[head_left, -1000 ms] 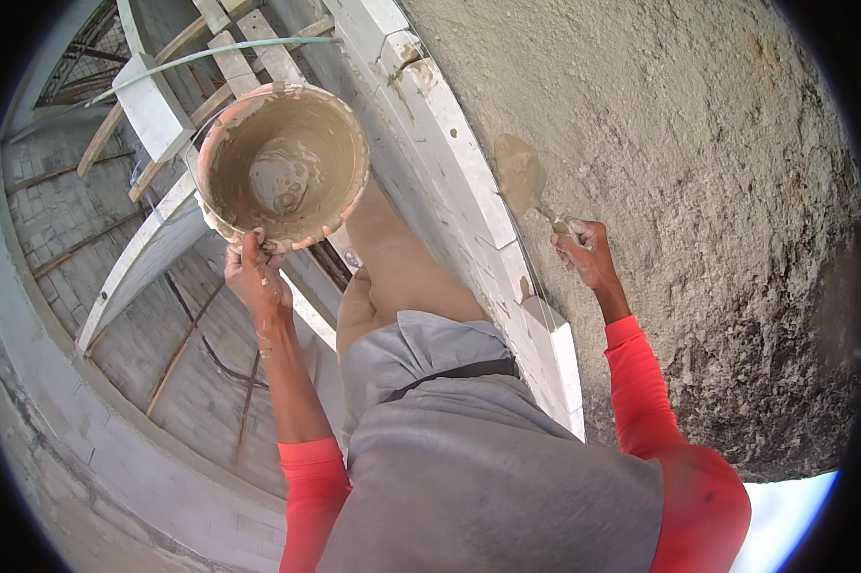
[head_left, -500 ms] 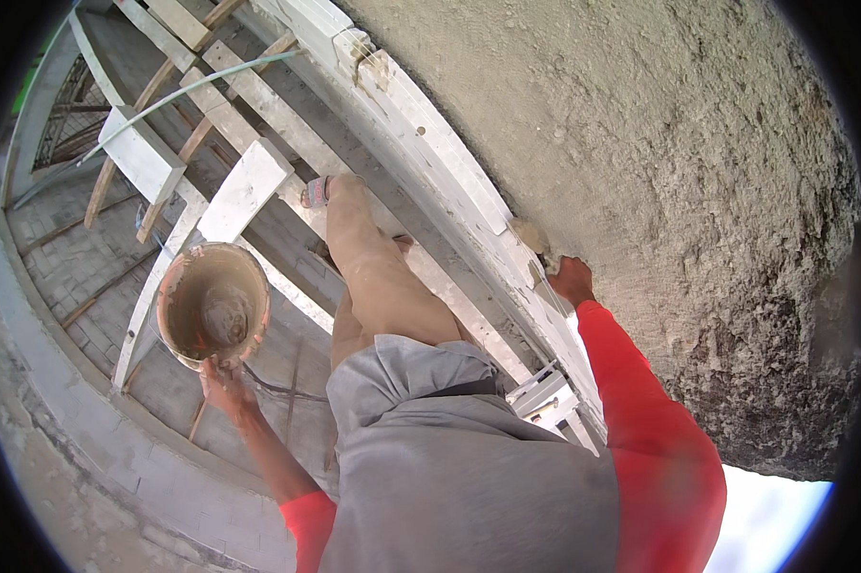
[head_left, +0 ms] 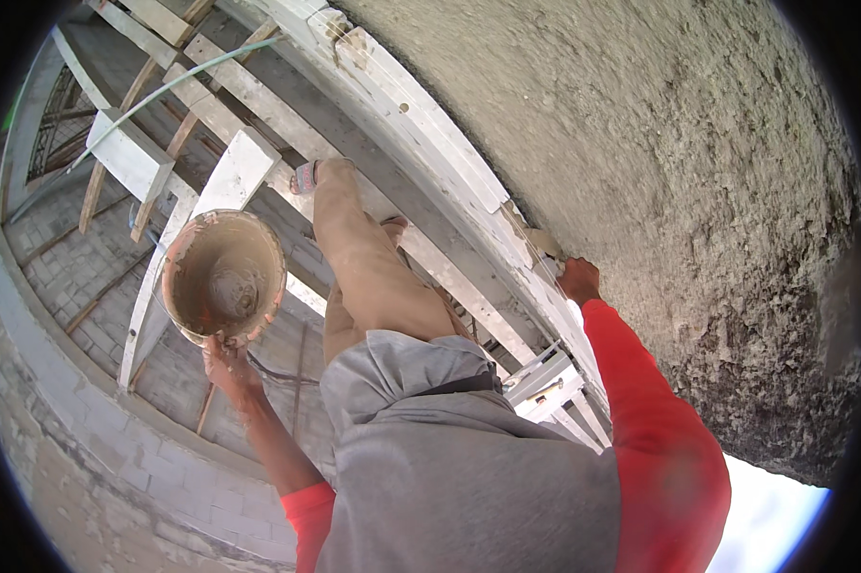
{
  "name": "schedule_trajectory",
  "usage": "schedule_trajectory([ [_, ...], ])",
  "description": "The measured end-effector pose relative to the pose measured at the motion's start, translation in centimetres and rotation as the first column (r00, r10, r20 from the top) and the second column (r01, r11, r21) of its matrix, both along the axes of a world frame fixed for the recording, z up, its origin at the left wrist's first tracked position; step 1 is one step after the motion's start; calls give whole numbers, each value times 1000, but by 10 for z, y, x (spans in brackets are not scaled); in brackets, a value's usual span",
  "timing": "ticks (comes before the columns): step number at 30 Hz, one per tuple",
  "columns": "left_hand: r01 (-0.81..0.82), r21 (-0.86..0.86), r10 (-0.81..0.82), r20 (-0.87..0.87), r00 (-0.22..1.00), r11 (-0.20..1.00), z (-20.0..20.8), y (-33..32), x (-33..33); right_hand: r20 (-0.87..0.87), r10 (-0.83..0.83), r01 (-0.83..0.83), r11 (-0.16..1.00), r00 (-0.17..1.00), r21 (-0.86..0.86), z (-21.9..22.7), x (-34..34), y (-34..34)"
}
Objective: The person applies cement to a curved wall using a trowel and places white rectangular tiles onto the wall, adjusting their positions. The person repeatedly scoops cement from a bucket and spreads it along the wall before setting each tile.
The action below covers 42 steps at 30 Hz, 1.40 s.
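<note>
My left hand grips the rim of a mortar-caked bucket, tilted so that its inside faces up at me. Grey-brown residue coats its walls, with a small wet patch at the bottom. On the other side, my right hand is closed around what looks like a mortar-smeared trowel; its handle is hidden in my fingers. The trowel is at the lower edge of the rough plastered wall, beside a long pale straight-edge board.
My feet stand on a wooden scaffold plank. More planks and beams cross at the upper left, with a thin pale green pole over them. Far below lies a floor bordered by a low block wall. White framing is beside my right hip.
The bucket has shifted slightly up and right, appearing larger and turned more toward me. My right hand and the trowel have moved a little to the right along the wall's edge.
</note>
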<state>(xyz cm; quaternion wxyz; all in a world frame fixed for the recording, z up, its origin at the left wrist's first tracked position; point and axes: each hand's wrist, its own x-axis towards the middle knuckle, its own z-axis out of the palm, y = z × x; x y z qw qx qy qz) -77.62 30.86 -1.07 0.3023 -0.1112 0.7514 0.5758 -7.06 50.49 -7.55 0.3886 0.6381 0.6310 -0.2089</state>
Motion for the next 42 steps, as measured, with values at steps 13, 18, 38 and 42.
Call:
schedule_trajectory([
  [13,202,-26,-203,-53,978,979,10,137,45,-152,-92,138,935,984,328,9,-108,82],
  [18,458,-31,-454,-203,867,888,35,197,60,-664,-1,313,882,748,352,90,-194,139],
  [38,670,67,-540,-535,649,739,80,287,103,-730,-612,307,788,305,-533,151,-409,186],
  [42,570,149,-535,-222,815,808,71,278,105,-719,-683,366,707,129,-606,152,-350,166],
])
